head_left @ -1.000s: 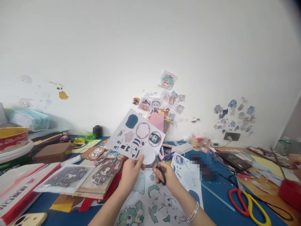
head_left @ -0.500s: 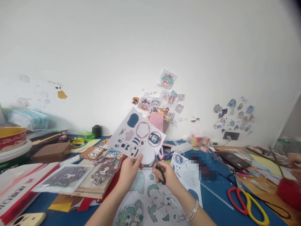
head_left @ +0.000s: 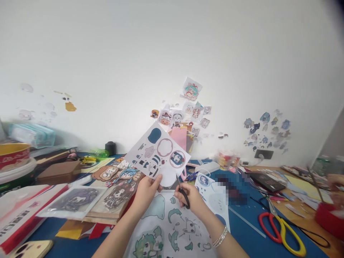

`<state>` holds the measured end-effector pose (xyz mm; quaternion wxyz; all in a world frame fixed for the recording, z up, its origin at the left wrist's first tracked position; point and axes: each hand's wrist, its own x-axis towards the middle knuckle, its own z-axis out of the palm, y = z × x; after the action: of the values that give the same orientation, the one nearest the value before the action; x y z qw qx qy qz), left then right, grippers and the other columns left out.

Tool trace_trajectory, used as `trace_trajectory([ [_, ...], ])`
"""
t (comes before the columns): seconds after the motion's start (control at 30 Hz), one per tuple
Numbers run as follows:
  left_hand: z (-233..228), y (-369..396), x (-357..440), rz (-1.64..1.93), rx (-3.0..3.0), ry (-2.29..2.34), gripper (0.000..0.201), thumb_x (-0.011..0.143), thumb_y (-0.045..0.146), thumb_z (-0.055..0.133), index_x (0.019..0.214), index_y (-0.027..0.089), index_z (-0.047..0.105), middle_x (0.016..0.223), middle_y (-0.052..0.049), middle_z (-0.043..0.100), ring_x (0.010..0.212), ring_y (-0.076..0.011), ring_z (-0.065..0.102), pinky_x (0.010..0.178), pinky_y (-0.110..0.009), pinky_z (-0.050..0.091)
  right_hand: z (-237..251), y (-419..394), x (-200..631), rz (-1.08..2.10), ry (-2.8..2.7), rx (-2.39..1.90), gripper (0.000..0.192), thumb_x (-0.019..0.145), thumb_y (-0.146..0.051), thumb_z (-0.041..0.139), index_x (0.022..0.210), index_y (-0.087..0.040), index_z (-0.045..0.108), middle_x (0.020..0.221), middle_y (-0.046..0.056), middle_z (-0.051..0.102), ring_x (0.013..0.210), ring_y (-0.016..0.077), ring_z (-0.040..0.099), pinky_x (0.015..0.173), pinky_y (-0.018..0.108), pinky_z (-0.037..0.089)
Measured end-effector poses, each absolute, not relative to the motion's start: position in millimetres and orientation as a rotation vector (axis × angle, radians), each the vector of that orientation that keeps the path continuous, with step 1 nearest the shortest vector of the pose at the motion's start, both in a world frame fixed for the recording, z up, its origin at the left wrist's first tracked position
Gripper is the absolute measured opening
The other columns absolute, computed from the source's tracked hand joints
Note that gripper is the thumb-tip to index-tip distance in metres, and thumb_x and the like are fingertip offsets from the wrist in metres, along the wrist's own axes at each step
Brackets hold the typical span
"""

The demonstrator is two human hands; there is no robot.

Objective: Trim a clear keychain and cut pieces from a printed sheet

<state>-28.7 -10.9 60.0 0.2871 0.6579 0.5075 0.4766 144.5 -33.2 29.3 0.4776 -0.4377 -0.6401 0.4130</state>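
Observation:
My left hand (head_left: 149, 190) pinches the lower edge of a white printed sheet (head_left: 139, 152), tilted up in front of me. Dark blue shapes, pink rings and a small character are printed on it. In my right hand (head_left: 191, 200) is a pair of black-handled scissors (head_left: 185, 197), blades pointing up beside the sheet's lower right edge. Whether the blades touch the paper I cannot tell. Under both hands lies a larger sheet (head_left: 163, 225) with green character drawings. Another printed sheet (head_left: 220, 204) rests to its right.
Large scissors with red and yellow handles (head_left: 282, 229) lie at the right on the blue mat. Packaged character pieces (head_left: 75, 200) are stacked at the left, near a brown box (head_left: 59, 172). Paper cutouts (head_left: 190, 89) are stuck on the wall. Another person's hand (head_left: 337, 184) shows at the right edge.
The held sheet has shifted slightly to the right and turned a little. Both hands keep their grip, and the scissors stay at nearly the same place.

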Motion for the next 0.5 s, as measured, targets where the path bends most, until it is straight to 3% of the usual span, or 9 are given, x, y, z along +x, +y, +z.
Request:
trace_trajectory([
  [0.27,62.1,-11.1,-30.3,1.253,1.758,1.323,0.045,0.071,0.049,0.049,0.037,0.019,0.051,0.034,0.001,0.049,0.040,-0.0139,0.047,0.050,-0.024,0.036,28.1,-32.3,147.5,1.014,-1.589,-1.071,0.022,0.068,-0.036,0.061,0.069,-0.016,0.052,0.042,-0.007,0.045,0.038,0.0087,0.043,0.040,0.020,0.033],
  [0.5,62.0,-9.5,-30.7,1.260,1.765,1.276,0.043,0.071,0.049,0.047,0.039,0.019,0.050,0.038,0.000,0.052,0.042,-0.0141,0.049,0.052,-0.025,0.038,28.8,-32.7,148.3,1.004,-1.603,-1.085,0.019,0.069,-0.033,0.060,0.069,-0.016,0.052,0.042,-0.007,0.045,0.038,0.0087,0.043,0.039,0.020,0.032],
])
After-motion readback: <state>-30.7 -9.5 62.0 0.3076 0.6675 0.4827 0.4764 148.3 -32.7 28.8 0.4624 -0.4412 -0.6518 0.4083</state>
